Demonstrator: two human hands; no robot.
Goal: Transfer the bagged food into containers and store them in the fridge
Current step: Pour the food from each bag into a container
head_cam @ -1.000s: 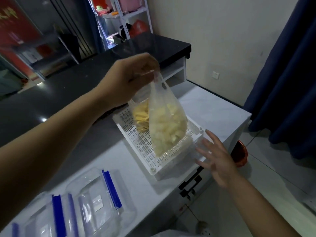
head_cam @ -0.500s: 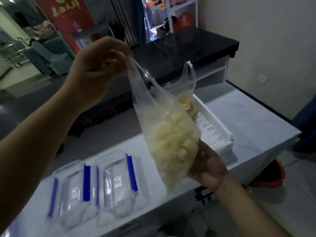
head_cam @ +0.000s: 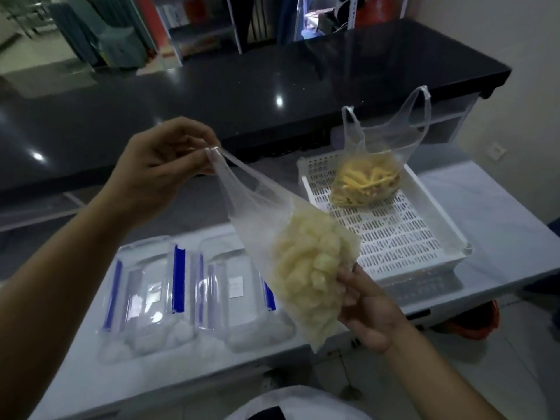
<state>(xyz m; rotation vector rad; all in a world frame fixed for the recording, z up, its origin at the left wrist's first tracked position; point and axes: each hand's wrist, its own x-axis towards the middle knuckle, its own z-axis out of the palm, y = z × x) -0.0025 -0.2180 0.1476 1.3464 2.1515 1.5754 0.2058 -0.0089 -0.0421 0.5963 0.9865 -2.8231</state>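
Clear lidded containers (head_cam: 194, 286) are latched on the near white table (head_cam: 491, 207). Above them, the bag of pale chunks (head_cam: 309, 268) is cradled by the right hand (head_cam: 368, 310) and pinched at its handles by the left hand (head_cam: 157, 174). Farther right, a bag of yellow strips (head_cam: 366, 183) sits in the white basket (head_cam: 424, 234). Unlatching a lid is judged next.
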